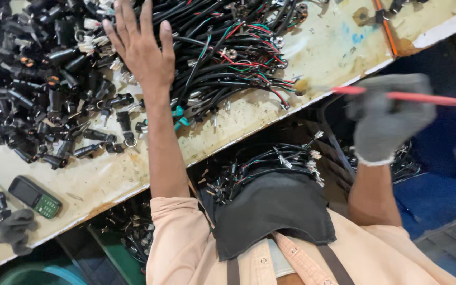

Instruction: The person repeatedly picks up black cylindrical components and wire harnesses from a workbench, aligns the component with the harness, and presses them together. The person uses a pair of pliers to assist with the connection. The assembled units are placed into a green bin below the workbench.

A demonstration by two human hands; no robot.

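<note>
From the head view, the bare left hand (141, 47) lies spread flat on the black cable bundle (222, 53) atop the workbench (106, 174), while the gloved right hand (389, 113), well apart, grips a red rod (423, 98) beyond the bench edge.

left fingertips (124, 6) cut off at top, red tool (402, 96) motion-blurred

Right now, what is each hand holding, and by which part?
Right hand, gloved, grips a red rod near its middle. Left hand holds nothing, resting open on black cables.
</note>
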